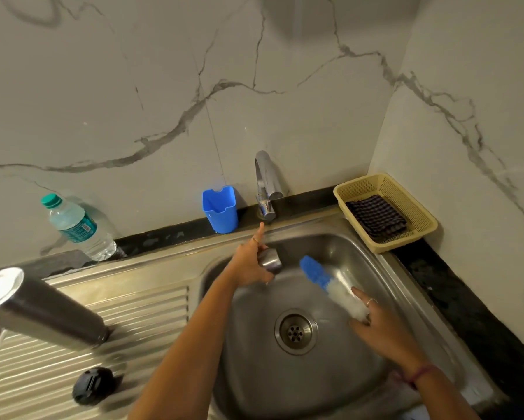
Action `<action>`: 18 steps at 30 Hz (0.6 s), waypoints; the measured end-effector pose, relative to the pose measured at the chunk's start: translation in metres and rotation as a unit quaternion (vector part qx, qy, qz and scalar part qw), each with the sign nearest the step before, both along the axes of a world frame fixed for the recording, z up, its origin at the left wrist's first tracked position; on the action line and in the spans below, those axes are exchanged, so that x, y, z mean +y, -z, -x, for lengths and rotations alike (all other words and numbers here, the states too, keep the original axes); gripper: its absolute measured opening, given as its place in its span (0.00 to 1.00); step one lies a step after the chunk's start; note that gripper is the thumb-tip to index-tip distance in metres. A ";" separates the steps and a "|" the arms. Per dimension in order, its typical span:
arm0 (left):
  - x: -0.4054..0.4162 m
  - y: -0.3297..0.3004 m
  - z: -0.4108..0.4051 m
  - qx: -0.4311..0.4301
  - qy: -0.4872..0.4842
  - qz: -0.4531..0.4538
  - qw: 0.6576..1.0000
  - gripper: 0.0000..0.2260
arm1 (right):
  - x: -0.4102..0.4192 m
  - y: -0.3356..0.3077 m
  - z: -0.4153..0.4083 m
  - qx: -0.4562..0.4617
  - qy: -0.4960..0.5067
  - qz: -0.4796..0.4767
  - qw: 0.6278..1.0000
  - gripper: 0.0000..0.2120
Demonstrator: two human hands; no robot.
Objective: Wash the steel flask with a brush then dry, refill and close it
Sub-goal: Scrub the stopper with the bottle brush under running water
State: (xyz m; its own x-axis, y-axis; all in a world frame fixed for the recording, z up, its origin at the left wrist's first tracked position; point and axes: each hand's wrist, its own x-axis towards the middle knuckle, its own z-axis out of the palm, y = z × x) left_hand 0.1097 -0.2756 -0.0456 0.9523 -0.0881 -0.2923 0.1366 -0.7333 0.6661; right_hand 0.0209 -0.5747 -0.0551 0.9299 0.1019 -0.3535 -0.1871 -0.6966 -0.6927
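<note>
Over a steel sink, a person's left hand grips a small steel cup at about 12 o'clock of the basin, forefinger stretched straight toward the tap, other fingers curled round the cup; what the cup holds can't be told. The right hand, at 3 o'clock of the drain, holds the white end of a brush, fingers fairly straight, blue bristle end pointing to 11 o'clock. The steel flask stands uncapped on the ribbed drainboard, at 9 o'clock of the basin, its black lid lying nearer the camera. Along the back ledge: plastic water bottle w/ green cap at 10 o'clock, blue holder left of the tap, inside not visible. At 2 o'clock, a yellow basket holds a folded dark checked cloth.
</note>
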 end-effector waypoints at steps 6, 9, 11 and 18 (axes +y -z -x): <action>-0.014 0.029 0.068 -0.031 -0.067 -0.019 0.997 0.53 | -0.002 -0.012 0.012 0.032 -0.040 0.046 0.998 0.33; -0.024 0.031 0.093 -0.019 -0.092 -0.042 0.995 0.48 | -0.004 -0.013 0.018 0.043 -0.052 0.038 0.997 0.33; -0.030 0.031 0.108 -0.010 -0.087 -0.093 0.992 0.43 | -0.006 -0.012 0.021 0.015 -0.055 0.065 0.996 0.31; -0.046 0.023 0.146 0.011 -0.161 -0.066 0.985 0.41 | -0.006 -0.024 0.035 -0.167 -0.058 0.148 0.973 0.17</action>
State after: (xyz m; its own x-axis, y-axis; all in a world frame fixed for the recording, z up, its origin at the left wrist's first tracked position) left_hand -0.0359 -0.3217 -0.0684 0.9179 0.2578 -0.3018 0.3898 -0.7288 0.5629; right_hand -0.0137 -0.5805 -0.0316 0.9861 0.1536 -0.0628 0.1071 -0.8781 -0.4663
